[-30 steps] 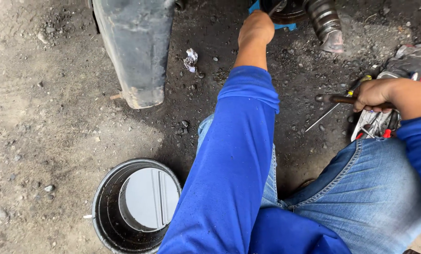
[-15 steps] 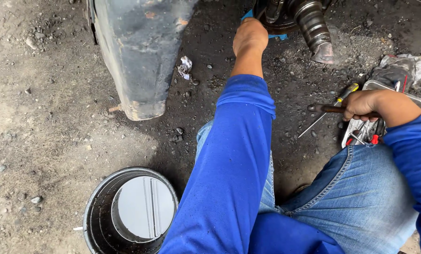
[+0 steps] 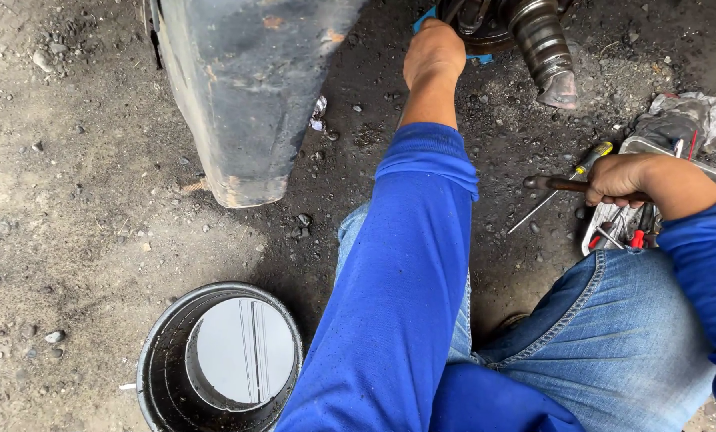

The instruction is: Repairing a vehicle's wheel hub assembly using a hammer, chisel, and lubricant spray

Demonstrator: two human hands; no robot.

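My left hand [image 3: 432, 53] reaches forward in a blue sleeve to a greasy metal axle part [image 3: 534, 36] at the top, its fingers hidden around that part beside a bit of blue cloth [image 3: 422, 18]. Off to the right, my right hand [image 3: 624, 178] is closed on a dark-handled tool [image 3: 552, 184] held just above the ground. A screwdriver with a yellow and dark handle [image 3: 570, 180] lies on the dirt beneath that tool.
A dark mudguard [image 3: 242, 96] hangs at top centre. A black bucket [image 3: 162, 364] of liquid stands at bottom left. A metal tray of tools [image 3: 634, 228] and dirty rags [image 3: 682, 116] lie at right. The ground is oily dirt with small stones.
The view has tilted down, so the bucket and mudguard sit lower in frame. My right hand has lifted the dark-handled tool a little leftward. My left hand stays at the axle part.
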